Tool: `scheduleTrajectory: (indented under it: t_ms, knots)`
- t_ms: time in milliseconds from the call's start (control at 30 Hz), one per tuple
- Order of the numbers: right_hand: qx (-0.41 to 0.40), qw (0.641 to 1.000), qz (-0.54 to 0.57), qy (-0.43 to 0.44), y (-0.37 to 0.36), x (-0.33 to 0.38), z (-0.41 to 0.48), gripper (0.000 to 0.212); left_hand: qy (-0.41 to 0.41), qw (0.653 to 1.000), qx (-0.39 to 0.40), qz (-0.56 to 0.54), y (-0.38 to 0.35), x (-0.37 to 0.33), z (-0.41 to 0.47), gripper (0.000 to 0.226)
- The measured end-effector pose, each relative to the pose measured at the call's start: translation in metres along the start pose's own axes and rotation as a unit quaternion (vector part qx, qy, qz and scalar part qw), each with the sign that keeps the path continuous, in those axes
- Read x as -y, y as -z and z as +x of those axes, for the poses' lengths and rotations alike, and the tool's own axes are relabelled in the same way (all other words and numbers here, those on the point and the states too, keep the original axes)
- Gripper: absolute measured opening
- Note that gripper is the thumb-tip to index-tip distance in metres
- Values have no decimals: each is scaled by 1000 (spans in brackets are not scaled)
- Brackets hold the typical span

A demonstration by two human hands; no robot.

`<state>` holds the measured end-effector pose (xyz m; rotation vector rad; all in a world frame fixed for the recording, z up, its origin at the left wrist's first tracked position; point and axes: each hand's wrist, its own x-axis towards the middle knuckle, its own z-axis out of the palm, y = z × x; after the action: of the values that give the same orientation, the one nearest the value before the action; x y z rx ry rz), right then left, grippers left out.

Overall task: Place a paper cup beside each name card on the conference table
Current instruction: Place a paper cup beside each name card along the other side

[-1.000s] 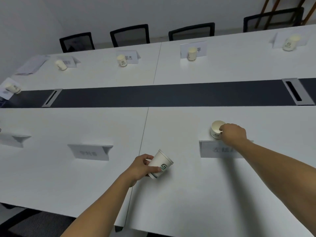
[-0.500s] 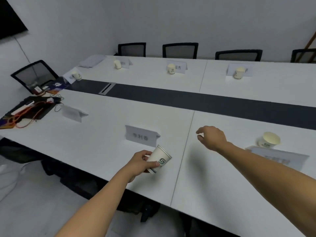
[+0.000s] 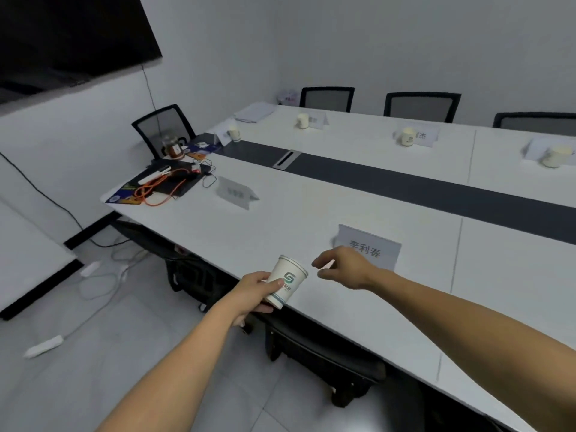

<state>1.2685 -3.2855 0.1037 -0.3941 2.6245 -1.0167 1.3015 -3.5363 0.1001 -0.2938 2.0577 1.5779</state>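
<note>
A person's left hand (image 3: pixel 252 289) grips a tilted paper cup (image 3: pixel 287 281) (possibly a nested stack, hard to tell) by its lower wall, fingers wrapped and thumb across the green logo, holding it just over the near edge of the conference table (image 3: pixel 311 210). That low grip leaves the rim free, apparently so the right hand (image 3: pixel 346 268), empty and half open with fingers curled toward the rim from 3 o'clock, can take a cup. The nearest name card (image 3: pixel 369 247) stands just beyond the right hand at 1 o'clock, with no cup beside it; neither has the next card (image 3: pixel 235 192), at 11 o'clock. Four far-side cards already have cups (image 3: pixel 406 137). Bare tabletop lies to the left of the nearest card, well inside the edge, offering open room for setting down; cables (image 3: pixel 162 188) clutter only the far left end.
</note>
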Motion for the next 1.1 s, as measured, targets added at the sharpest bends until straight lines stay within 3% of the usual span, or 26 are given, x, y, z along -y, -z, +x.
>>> scheduleTrajectory:
  t_ms: [167,667,933,1100]
  knots:
    - [45,998,13,39,-14,19,39,17,14,999,21,-19,24,-5,15,39]
    - [3,1000,28,10,31,2,171,16,27,998,45,-22,70,-80,143,31]
    - [-36,996,57,-62,47,-33,192,22,33,993,113,4,67,-99,211,33]
    - [-126,979,70,-147,73,-60,194,35,29,988,147,41,64,-117,265,38]
